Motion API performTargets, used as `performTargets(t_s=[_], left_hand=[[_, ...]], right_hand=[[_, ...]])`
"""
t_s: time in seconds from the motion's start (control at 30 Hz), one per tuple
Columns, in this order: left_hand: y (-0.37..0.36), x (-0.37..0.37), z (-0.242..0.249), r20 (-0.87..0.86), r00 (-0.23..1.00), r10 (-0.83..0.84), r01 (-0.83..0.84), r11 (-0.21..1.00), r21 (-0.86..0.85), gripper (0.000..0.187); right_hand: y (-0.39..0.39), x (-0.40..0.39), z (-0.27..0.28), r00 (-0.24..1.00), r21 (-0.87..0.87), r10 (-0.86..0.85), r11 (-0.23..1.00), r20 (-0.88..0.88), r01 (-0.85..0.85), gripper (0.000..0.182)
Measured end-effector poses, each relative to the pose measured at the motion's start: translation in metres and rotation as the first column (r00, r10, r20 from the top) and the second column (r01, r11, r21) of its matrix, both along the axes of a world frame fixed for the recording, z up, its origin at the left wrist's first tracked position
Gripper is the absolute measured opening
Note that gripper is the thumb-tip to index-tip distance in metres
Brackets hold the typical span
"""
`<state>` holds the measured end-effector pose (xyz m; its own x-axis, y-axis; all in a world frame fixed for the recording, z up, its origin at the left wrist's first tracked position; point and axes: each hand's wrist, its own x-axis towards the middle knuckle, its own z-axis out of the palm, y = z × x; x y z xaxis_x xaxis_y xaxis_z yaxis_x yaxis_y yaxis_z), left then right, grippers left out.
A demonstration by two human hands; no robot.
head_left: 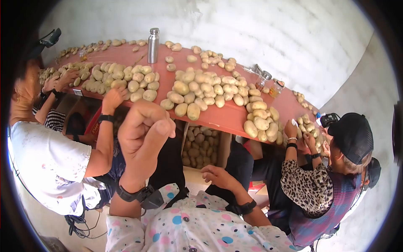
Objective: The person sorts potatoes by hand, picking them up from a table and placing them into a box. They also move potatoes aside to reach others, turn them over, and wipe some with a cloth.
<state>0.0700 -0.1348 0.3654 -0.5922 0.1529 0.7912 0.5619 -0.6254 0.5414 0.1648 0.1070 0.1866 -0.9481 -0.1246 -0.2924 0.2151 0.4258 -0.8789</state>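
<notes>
My left hand (145, 138) is raised close to the camera, its fingers curled in with the thumb pressed against them; whatever they hold, if anything, is hidden. Lower and to the right, my right hand (220, 176) hovers over the near edge of a cardboard box, fingers apart and holding nothing. Inside that box (226, 147), below the table edge, lie many potatoes (201, 147). Beyond my hands, potato piles (205, 89) cover much of the red table (166, 77).
A steel bottle (153, 46) stands upright at the table's back. Glass jars (276, 89) stand at the right rear. A co-worker (54, 159) sits at left, one hand at the potatoes; another co-worker in a black cap (352, 136) handles potatoes at right.
</notes>
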Motion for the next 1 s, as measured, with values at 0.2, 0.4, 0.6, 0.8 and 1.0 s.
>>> performTargets(t_s=[0.2,0.4,0.6,0.8,1.0], left_hand=[[0.012,-0.042,-0.023,-0.005,0.93,0.367,-0.327,0.824,-0.462,0.011],[0.036,-0.09,-0.062,-0.18,0.893,0.413,-0.408,0.57,-0.713,0.007],[0.072,-0.143,-0.086,-0.43,0.826,0.366,-0.535,0.267,-0.801,0.029],[0.124,-0.193,-0.108,-0.544,0.718,0.435,-0.636,0.093,-0.766,0.044],[0.171,-0.225,-0.128,-0.609,0.652,0.453,-0.692,0.025,-0.722,0.054]], right_hand=[[-0.022,-0.058,0.042,0.843,0.298,0.491,0.857,-0.221,-0.421,0.029],[-0.052,-0.112,0.053,0.696,0.365,0.717,0.66,-0.045,-0.656,0.033],[-0.046,-0.16,0.006,0.552,0.386,0.825,0.551,-0.12,-0.74,0.034],[-0.021,-0.165,-0.05,0.734,0.748,0.678,0.469,0.036,-0.47,0.025],[-0.026,-0.165,-0.042,0.773,0.847,0.633,0.426,-0.028,-0.319,0.018]])
